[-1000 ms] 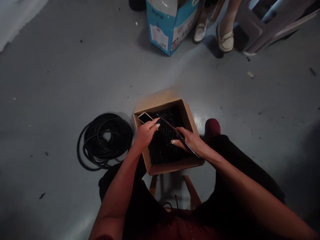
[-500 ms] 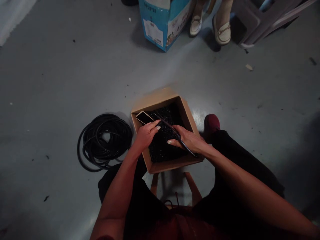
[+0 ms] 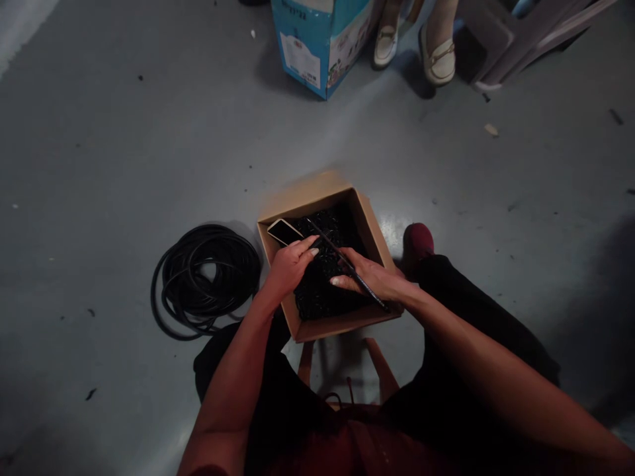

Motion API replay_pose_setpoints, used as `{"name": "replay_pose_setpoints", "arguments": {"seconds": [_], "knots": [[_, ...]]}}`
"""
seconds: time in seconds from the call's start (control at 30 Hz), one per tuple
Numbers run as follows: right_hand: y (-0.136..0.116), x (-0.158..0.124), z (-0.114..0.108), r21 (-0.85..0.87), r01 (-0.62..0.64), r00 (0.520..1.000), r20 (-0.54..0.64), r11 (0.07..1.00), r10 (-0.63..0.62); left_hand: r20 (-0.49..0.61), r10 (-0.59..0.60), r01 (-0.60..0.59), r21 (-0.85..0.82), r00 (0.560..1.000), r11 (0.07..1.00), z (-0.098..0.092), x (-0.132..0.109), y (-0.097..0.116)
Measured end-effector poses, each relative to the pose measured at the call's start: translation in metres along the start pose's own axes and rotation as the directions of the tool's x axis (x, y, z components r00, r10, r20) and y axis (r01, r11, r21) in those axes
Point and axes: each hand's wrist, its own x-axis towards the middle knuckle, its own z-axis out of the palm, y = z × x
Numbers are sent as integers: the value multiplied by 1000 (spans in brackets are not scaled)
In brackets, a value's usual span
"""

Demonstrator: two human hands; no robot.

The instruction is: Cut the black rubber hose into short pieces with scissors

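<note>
An open cardboard box (image 3: 377, 228) between my knees holds a heap of small glossy black pieces (image 3: 322, 301). My left hand (image 3: 292, 264) is over the box with thumb and forefinger pinched together. Something small and dark shows at those fingertips, too unclear to name. My right hand (image 3: 370, 274) grips a long, thin, dark strip-like tool (image 3: 364, 285), slanted from the upper left down to the right. Its far end reaches just past my left fingertips; its exact kind does not show. A flat black rectangle with a pale edge (image 3: 285, 231) leans in the box's left corner.
A coil of black hose or cable (image 3: 211, 277) lies on the grey floor left of the box. Ahead stand a blue printed carton (image 3: 303, 56), another person's pale shoes (image 3: 439, 63) and a grey plastic stool (image 3: 489, 46). Small scraps dot the floor.
The whole view has shifted slightly. Both hands keep nearly the same pose over the box, and the thin tool has turned only a little in my right hand.
</note>
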Motion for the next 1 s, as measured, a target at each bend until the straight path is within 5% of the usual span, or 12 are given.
{"name": "replay_pose_setpoints", "arguments": {"seconds": [0.6, 1.0], "knots": [[1, 0, 6, -79, 46, 997, -66, 996, -51, 46, -14, 12, 56, 999, 998, -4, 0, 1], [-4, -2, 18, -155, -119, 983, -156, 981, 94, 75, -49, 47, 24, 996, 999, 3, -1, 1]]}}
